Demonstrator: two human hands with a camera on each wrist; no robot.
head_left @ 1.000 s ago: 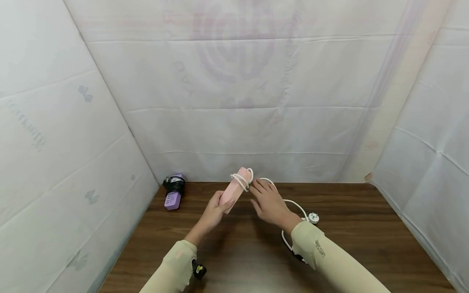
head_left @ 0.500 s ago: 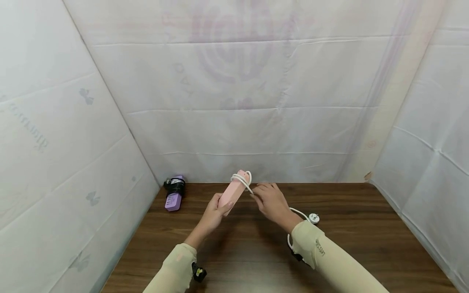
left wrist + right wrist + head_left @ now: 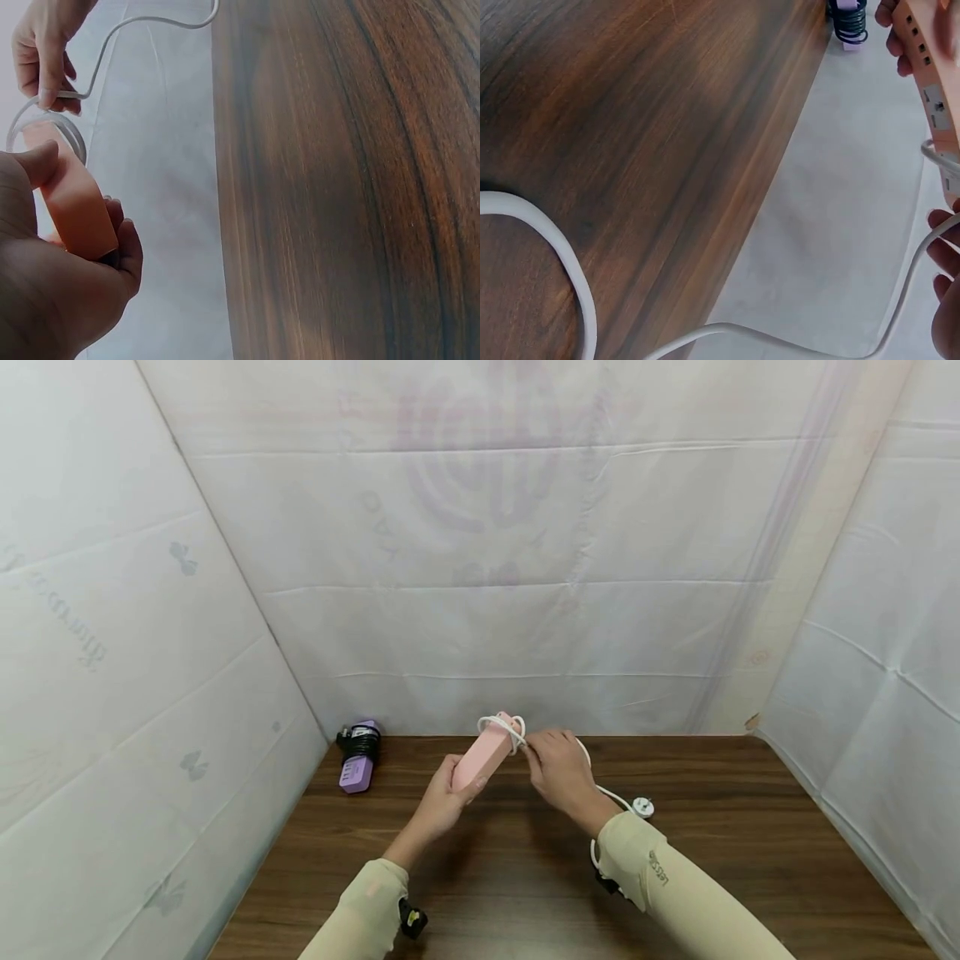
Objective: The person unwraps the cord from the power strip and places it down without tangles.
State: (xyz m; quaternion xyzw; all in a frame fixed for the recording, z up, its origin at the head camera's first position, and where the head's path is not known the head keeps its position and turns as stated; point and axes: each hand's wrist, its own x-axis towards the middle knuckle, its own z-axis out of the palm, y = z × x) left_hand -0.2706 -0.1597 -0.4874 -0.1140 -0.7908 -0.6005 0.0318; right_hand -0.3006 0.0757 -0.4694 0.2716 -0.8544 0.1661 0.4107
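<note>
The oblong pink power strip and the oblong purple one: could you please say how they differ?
The pink power strip is held up; the purple power strip rests on the brown wooden table. The pink strip's white cord trails partly loose; the purple strip's black cord is wound in many turns. Both have cord looped around them.

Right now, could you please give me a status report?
Left hand holding pink power strip. Right hand pinching white cord, partly wound round strip. Purple strip off left, seemingly not obstructing.

Purple rectangular power strip (image 3: 356, 775) lies far left on brown wooden table (image 3: 772, 843); round white plug (image 3: 642, 807) lies right; between these 2, pink oblong power strip (image 3: 483, 757) sits in left hand (image 3: 441, 795).
</note>
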